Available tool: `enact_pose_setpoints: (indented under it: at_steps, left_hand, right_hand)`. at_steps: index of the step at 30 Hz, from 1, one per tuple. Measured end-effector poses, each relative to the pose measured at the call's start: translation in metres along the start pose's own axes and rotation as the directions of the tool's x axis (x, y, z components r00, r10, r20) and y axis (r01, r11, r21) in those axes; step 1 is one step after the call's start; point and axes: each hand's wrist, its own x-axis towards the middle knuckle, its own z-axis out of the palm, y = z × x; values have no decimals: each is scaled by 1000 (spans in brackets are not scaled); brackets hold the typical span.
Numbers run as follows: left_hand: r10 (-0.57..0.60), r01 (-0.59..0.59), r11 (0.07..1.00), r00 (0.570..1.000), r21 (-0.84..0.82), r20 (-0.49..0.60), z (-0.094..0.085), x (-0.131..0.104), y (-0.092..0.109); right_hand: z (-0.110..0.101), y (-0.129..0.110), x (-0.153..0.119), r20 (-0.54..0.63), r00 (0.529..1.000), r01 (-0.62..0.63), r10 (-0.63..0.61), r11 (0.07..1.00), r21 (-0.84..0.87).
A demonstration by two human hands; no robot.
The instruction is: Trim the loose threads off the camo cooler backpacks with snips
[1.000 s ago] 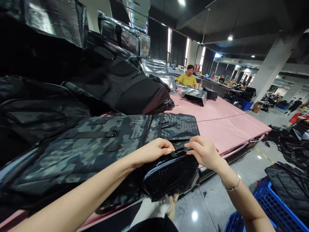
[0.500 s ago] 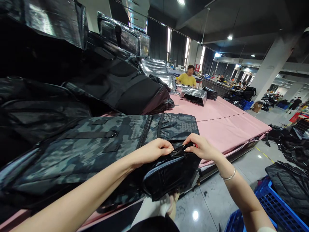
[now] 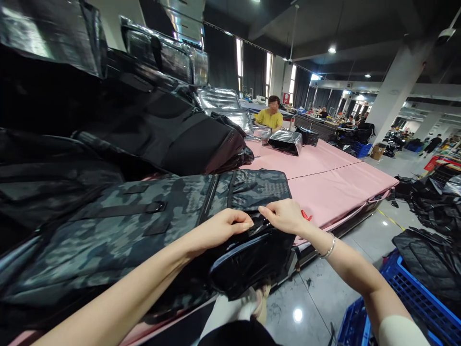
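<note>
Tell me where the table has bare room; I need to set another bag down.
The pink table is bare between the camouflage bag and the silver bag. Left is crowded with stacked black bags.

A blue crate [image 3: 414,302] sits beside the pink table [image 3: 334,185].

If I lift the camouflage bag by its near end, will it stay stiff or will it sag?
Probably it sags: the camouflage bag is soft fabric, and its near end already droops over the edge of the pink table. It looks bulky, so two hands seem wise. The glossy black panel under the left hand and right hand may be slippery.
</note>
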Motion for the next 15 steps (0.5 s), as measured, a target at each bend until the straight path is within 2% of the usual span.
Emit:
enact_pose_setpoints:
  at_steps: [4,8,10,12,15]
  left_hand:
    - [45,-45,999,999,29,0,-1,4,-4]
    - [38,-38,999,999,15,13,-1,8,-12]
    - [23,-23,1000,1000,2,8,-1,7,-13]
    - [7,-7,1000,1000,-4,-1,-1,5,-11]
    - [-13,13,1000,1000,-13,-19,-1,2,-6]
  right_hand:
    - [-1,2,1,61,997,-48,44,997,64]
    - [-4,0,1,78,994,-87,78,990,111]
    - [-10,0,-3,80,996,-41,27,984,173]
    - [-18,3,-10,75,994,56,-79,960,276]
    - [-24,12,-26,-31,977,207,-211,904,374]
